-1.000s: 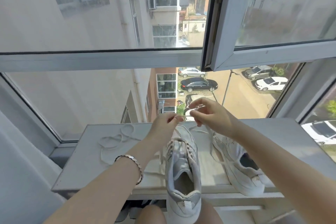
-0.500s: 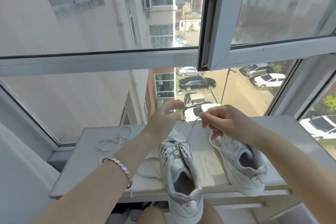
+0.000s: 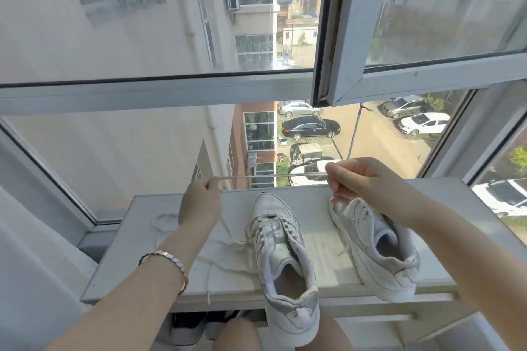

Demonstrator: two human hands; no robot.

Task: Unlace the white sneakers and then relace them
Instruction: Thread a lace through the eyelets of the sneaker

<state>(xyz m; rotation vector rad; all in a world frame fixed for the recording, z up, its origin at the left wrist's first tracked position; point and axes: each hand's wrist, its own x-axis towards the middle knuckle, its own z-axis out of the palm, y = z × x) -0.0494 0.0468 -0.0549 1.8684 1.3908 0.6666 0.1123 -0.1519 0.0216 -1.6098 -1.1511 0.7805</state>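
I have a length of white lace (image 3: 271,176) pulled taut and nearly level between my two hands, above the far edge of the shelf (image 3: 325,265). My left hand (image 3: 201,204) pinches one end between thumb and forefinger, with the other fingers curled in. My right hand (image 3: 362,179) pinches the lace at the other side, its fingertips (image 3: 332,177) closed on it. I judge this to be straightening the lace before threading. To do it well I want even tension, no twist in the flat lace, and a grip close to the tip so it goes cleanly into an eyelet. From the nearer sneaker (image 3: 281,253), which stands toe-away with its heel over the shelf's near edge, my left hand is at 10 o'clock and my right at 1 o'clock. A strand drops from my left hand toward that sneaker's eyelets, though I cannot tell where it enters. The second sneaker (image 3: 379,248) lies at 3 o'clock of the first, just under my right hand. A loose lace (image 3: 165,221) lies at 8 o'clock of my left hand.
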